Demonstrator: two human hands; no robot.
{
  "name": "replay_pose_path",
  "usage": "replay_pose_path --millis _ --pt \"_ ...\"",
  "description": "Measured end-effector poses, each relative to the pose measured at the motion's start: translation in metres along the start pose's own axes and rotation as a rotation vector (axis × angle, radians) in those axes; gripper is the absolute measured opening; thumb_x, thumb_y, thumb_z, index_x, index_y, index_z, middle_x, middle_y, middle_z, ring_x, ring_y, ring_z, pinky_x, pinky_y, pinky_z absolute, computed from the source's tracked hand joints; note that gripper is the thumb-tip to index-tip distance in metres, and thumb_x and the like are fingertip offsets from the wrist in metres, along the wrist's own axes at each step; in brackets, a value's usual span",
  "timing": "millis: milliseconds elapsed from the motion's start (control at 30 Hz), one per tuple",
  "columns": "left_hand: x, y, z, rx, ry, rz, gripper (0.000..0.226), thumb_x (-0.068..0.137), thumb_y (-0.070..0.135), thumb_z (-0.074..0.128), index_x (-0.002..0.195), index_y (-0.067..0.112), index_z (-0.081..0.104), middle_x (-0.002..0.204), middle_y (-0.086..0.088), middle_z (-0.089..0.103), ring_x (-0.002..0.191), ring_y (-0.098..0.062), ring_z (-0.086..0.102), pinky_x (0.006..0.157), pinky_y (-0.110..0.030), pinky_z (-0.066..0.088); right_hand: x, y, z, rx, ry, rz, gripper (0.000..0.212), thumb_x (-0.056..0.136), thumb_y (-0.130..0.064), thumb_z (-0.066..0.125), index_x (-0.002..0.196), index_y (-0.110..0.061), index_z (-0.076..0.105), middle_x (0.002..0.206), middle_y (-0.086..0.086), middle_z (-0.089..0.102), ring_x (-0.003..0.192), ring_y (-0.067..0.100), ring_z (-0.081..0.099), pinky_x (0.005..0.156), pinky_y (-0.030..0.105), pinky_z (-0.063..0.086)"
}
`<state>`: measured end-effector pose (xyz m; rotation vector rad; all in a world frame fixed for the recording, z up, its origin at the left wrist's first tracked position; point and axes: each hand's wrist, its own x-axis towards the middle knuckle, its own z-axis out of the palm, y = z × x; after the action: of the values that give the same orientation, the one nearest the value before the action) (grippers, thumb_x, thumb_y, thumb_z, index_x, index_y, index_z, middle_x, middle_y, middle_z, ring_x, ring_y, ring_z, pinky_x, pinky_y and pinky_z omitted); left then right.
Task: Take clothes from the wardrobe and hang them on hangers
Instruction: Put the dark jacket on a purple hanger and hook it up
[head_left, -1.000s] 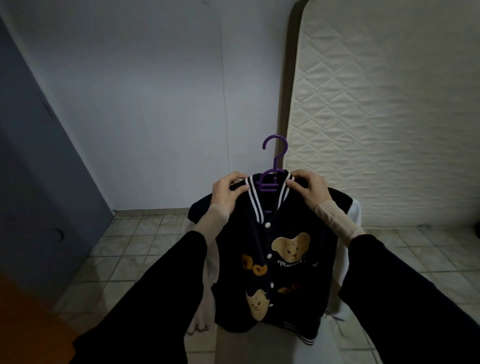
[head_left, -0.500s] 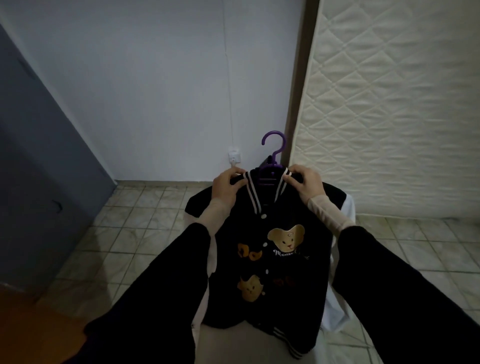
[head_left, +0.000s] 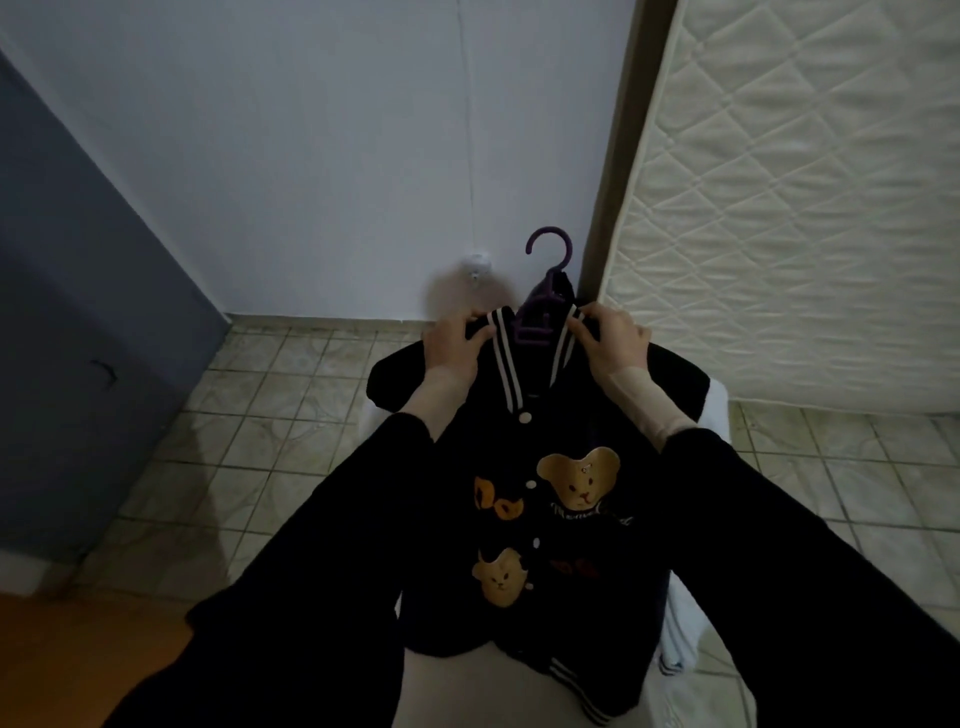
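Note:
A dark varsity jacket with white-striped collar, white sleeves and bear patches hangs in front of me on a purple plastic hanger. The hanger's hook sticks up above the collar. My left hand grips the jacket's left collar and shoulder. My right hand pinches the right side of the collar. Both arms are stretched forward in black sleeves. The jacket's lower hem lies against a pale surface below me.
A quilted white mattress leans upright against the wall on the right. A grey-blue wardrobe side stands at the left. A wall socket sits low on the white wall. Tiled floor lies below, and an orange surface fills the bottom left.
The jacket on its hanger has sunk lower and a little away from me, both hands staying on the collar. My view has tilted down, showing more floor.

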<state>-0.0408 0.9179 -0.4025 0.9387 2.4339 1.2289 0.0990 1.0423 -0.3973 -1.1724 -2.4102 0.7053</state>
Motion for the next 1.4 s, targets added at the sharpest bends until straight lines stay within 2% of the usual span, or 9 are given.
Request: replay_pose_path --millis 167,367,500,600,800,1000,1200,1300,1400 --pt "0.010 -0.015 0.015 0.054 -0.005 0.001 0.025 0.087 0.020 0.060 0.110 0.009 0.064 0.114 -0.010 0.066 0.107 -0.024 0.059 0.089 -0.027 0.040 0.008 0.007 0.018 -0.031 -0.041 0.067 0.029 0.094 -0.032 0.045 0.114 -0.014 0.056 0.115 0.011 0.061 0.115 0.029 0.049 0.096 0.038 0.028" --pt "0.014 -0.032 0.026 0.093 -0.053 -0.030 0.023 0.088 0.025 0.060 0.107 0.011 0.063 0.112 -0.008 0.066 0.106 -0.025 0.059 0.098 -0.038 0.041 0.006 0.017 0.028 -0.024 -0.130 0.147 0.032 0.095 -0.035 0.043 0.117 -0.013 0.051 0.117 0.013 0.060 0.116 0.029 0.050 0.098 0.039 0.028" --pt "0.014 -0.034 0.024 0.137 -0.065 -0.046 0.024 0.090 0.026 0.056 0.110 0.012 0.061 0.113 -0.010 0.065 0.107 -0.026 0.058 0.095 -0.033 0.041 0.004 0.015 0.029 -0.060 -0.152 0.165 0.032 0.096 -0.036 0.039 0.115 -0.013 0.053 0.120 0.012 0.059 0.118 0.027 0.047 0.099 0.040 0.026" --pt "0.011 -0.032 0.021 0.115 -0.061 -0.045 0.025 0.091 0.022 0.055 0.111 0.010 0.060 0.114 -0.011 0.065 0.108 -0.026 0.058 0.091 -0.031 0.041 0.002 0.012 0.027 -0.053 -0.129 0.155 0.031 0.095 -0.034 0.040 0.114 -0.013 0.053 0.122 0.009 0.057 0.121 0.026 0.044 0.099 0.041 0.027" --pt "-0.001 -0.035 0.015 0.044 -0.059 -0.023 0.026 0.091 0.015 0.054 0.115 0.006 0.059 0.118 -0.014 0.062 0.112 -0.028 0.055 0.098 -0.037 0.043 -0.011 0.009 0.017 -0.070 -0.104 0.106 0.029 0.092 -0.029 0.046 0.118 -0.015 0.052 0.128 0.008 0.051 0.126 0.025 0.038 0.102 0.040 0.026" --pt "-0.018 -0.038 0.010 0.125 -0.063 0.052 0.035 0.093 0.014 0.050 0.126 0.005 0.052 0.130 -0.012 0.052 0.123 -0.028 0.046 0.109 -0.041 0.029 -0.029 0.005 0.010 -0.117 -0.100 0.058 0.036 0.092 -0.027 0.049 0.127 -0.018 0.048 0.138 0.006 0.043 0.131 0.024 0.034 0.107 0.042 0.023" --pt "-0.054 -0.039 0.003 0.202 0.056 0.137 0.026 0.091 0.010 0.049 0.116 0.008 0.056 0.120 -0.010 0.053 0.116 -0.026 0.044 0.099 -0.033 0.035 -0.064 -0.006 0.013 -0.128 -0.040 -0.065 0.027 0.088 -0.014 0.051 0.115 -0.015 0.054 0.123 0.008 0.050 0.121 0.027 0.041 0.097 0.041 0.032" --pt "-0.083 -0.042 0.004 0.155 0.083 0.139 0.016 0.089 0.009 0.050 0.103 0.007 0.058 0.109 -0.010 0.054 0.104 -0.025 0.049 0.087 -0.031 0.039 -0.092 -0.007 0.022 -0.143 -0.056 -0.125 0.022 0.084 -0.010 0.052 0.106 -0.013 0.057 0.108 0.009 0.055 0.107 0.028 0.050 0.087 0.039 0.038" --pt "-0.119 -0.050 0.013 0.083 0.032 0.058 0.010 0.089 0.014 0.053 0.096 0.009 0.056 0.100 -0.007 0.053 0.087 -0.020 0.055 0.075 -0.033 0.046 -0.123 -0.003 0.038 -0.031 -0.123 -0.052 0.018 0.081 -0.011 0.055 0.098 -0.013 0.057 0.097 0.008 0.060 0.092 0.027 0.059 0.076 0.034 0.044"
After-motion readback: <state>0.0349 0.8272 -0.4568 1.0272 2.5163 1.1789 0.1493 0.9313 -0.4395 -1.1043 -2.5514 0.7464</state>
